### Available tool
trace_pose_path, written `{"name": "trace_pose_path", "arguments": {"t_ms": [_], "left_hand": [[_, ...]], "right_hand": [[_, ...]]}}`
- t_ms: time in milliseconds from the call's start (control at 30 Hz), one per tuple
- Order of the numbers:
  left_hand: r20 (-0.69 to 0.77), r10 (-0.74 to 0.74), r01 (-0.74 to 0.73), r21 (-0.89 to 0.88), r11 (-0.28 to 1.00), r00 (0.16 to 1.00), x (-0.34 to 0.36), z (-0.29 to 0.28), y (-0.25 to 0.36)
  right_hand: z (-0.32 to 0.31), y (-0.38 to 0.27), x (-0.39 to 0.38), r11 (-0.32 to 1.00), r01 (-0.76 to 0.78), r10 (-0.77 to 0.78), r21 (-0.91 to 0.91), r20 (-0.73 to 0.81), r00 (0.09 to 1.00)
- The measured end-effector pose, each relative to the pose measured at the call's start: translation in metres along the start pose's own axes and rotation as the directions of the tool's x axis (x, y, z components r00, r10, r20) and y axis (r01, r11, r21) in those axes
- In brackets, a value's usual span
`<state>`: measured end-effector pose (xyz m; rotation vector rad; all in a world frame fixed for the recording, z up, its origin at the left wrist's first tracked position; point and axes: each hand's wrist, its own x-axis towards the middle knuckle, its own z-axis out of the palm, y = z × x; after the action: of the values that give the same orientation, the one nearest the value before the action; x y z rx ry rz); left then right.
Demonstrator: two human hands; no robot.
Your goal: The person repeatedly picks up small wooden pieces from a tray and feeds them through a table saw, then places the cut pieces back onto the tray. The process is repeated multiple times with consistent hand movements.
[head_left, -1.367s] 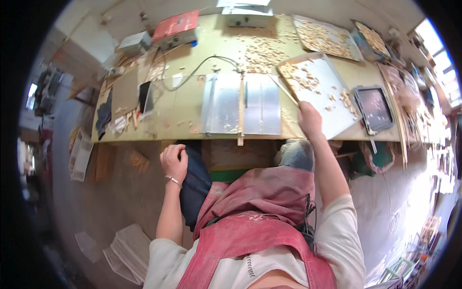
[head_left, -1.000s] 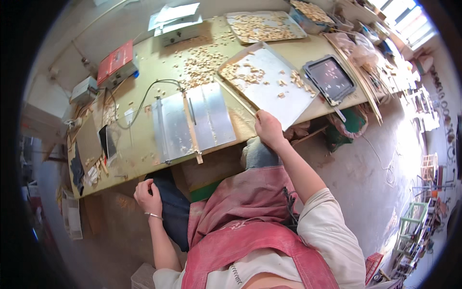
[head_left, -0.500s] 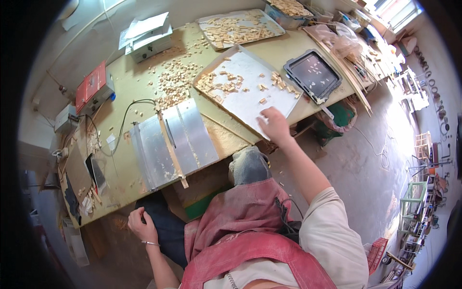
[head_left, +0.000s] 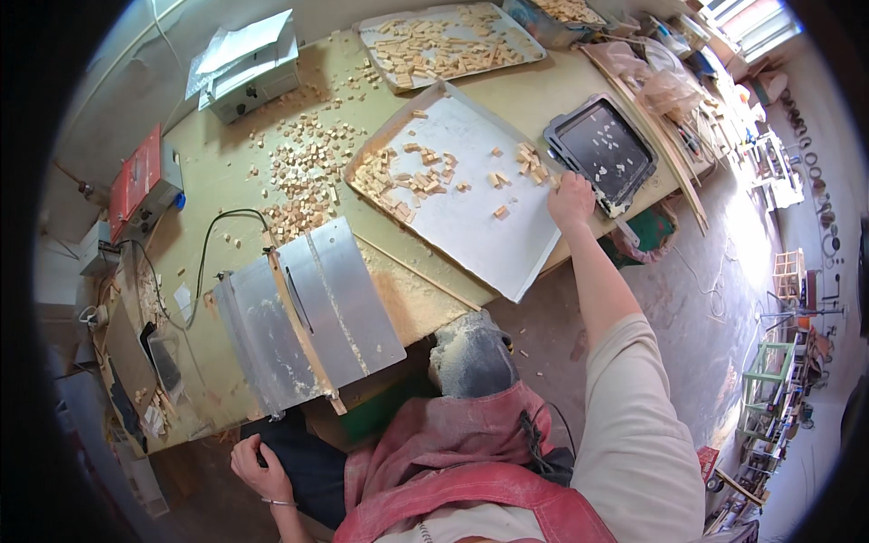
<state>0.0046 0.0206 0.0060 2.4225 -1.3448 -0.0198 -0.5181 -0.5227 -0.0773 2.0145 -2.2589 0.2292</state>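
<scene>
My right hand (head_left: 571, 201) reaches to the right corner of a white-lined tray (head_left: 484, 231). Its fingers are curled down there, beside a small cluster of wooden blocks (head_left: 531, 161); what lies under the fingertips is hidden. More little blocks (head_left: 425, 181) are scattered over the left part of this tray. My left hand (head_left: 261, 466) is down by my dark-trousered thigh, loosely curled, with nothing visible in it. A black tray (head_left: 608, 143) with a few pale pieces sits just beyond my right hand.
A metal table-saw plate (head_left: 348, 303) with a wooden strip across it stands at the bench's front. Loose blocks (head_left: 312, 163) lie behind it. Another full tray (head_left: 453, 45) is at the back. Red (head_left: 140, 185) and grey (head_left: 249, 86) machine boxes stand left. Long wood strips (head_left: 665, 154) lie right.
My right hand has moved right, from above the tray's near right side to its right corner. My left hand stays low by my thigh. The whole view has shifted slightly.
</scene>
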Motion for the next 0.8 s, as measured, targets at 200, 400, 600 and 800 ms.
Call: {"name": "trace_pose_path", "arguments": {"t_ms": [200, 400, 600, 800], "left_hand": [[0.005, 0.001, -0.001, 0.028, 1.000, 1.000, 0.004, 0.001, 0.006], [0.010, 0.000, 0.000, 0.024, 1.000, 1.000, 0.005, 0.003, 0.006], [0.019, 0.004, -0.005, 0.032, 0.999, 1.000, 0.006, 0.003, 0.006], [0.013, 0.003, -0.003, 0.023, 1.000, 1.000, 0.006, 0.003, 0.006]], "right_hand": [[0.022, -0.012, 0.018, 0.996, -0.087, 0.089, -0.028, 0.063, 0.994], [0.003, -0.024, 0.010, 0.996, -0.082, 0.082, 0.039, 0.005, 0.997], [0.000, -0.021, 0.009, 1.000, 0.007, -0.007, 0.007, 0.082, 0.997], [0.010, -0.015, 0.005, 0.988, 0.073, -0.078, 0.139, 0.030, 0.997]]}}
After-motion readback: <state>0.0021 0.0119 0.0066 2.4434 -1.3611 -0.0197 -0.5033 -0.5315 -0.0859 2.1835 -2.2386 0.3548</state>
